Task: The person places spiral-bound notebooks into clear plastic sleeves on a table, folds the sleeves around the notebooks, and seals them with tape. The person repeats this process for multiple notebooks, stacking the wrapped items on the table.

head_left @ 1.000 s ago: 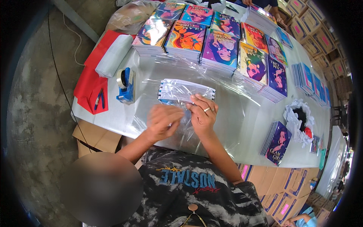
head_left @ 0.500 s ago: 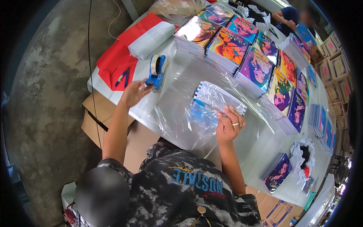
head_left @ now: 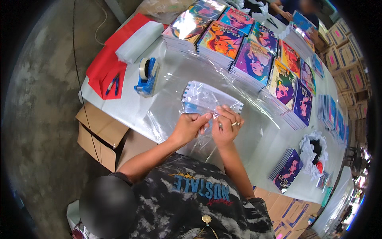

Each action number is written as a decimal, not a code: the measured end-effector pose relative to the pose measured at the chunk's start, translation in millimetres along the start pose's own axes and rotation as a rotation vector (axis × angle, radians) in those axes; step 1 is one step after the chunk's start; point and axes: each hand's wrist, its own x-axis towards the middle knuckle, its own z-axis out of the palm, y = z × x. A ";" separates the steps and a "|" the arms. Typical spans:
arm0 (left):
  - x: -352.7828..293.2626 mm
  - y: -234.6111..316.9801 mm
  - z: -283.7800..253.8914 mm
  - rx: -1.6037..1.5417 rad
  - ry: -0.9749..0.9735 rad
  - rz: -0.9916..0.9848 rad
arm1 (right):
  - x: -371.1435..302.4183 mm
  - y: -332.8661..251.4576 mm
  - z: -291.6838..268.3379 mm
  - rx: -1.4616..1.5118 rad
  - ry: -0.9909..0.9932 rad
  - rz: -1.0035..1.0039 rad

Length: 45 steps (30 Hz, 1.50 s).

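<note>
A small bundle of spiral-bound notebooks (head_left: 207,93) lies on the table before me, under clear plastic wrap (head_left: 169,115). Its dark binding coils show at both short ends. At the bundle's near edge, my right hand (head_left: 227,127), with a ring on one finger, pinches the gathered wrap. My left hand (head_left: 189,129) is closed right beside it, thumb and fingertips pressed together at the same fold. Whatever sits between those left fingertips is too small to make out. Left of the bundle stands a blue tape dispenser (head_left: 147,81) with a roll of tape, touched by neither hand.
Stacks of colourful notebooks (head_left: 250,65) fill the far side, with another stack (head_left: 287,169) at right. A white roll (head_left: 139,42) and pens (head_left: 113,85) rest on red sheeting (head_left: 95,71). Cardboard boxes (head_left: 101,131) sit below the left edge. Another person (head_left: 296,12) is at far right.
My left hand has left the tape dispenser and come right to meet my right hand at the wrapped bundle. The whole view has shifted slightly.
</note>
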 end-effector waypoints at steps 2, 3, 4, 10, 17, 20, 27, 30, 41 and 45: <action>-7.2 2.4 -3.5 -0.069 -0.032 -0.028 | 0.2 -0.1 -4.2 -0.077 -0.083 -0.010; -5.5 -1.1 -5.0 -0.023 0.005 -0.040 | 5.9 -13.4 -10.7 -0.158 -0.202 0.008; 3.5 -7.5 -6.4 0.012 0.066 -0.016 | 17.4 -19.4 -12.4 -0.242 -0.288 0.011; 37.4 -109.5 -6.4 0.005 0.068 0.031 | 76.5 -37.9 -31.5 -0.150 -0.578 0.076; 6.8 -100.2 17.1 -0.312 -0.707 -0.322 | 100.3 -35.8 -2.9 0.245 -0.651 0.434; 51.4 -115.7 -28.7 -0.749 -0.602 0.014 | 61.0 12.5 -32.1 0.911 -0.275 0.741; 63.6 1.2 -50.3 -0.001 -0.024 0.753 | 14.6 48.9 -16.8 0.768 -0.236 0.489; 72.7 42.7 -50.6 0.212 0.039 1.141 | 52.7 21.6 -10.7 0.943 -0.120 0.678; 24.9 192.6 -61.5 0.534 0.120 1.292 | 167.0 16.9 -62.5 0.369 0.619 0.183; 33.5 164.4 -77.3 0.919 -0.361 1.086 | 141.7 17.4 -73.6 0.559 0.546 0.145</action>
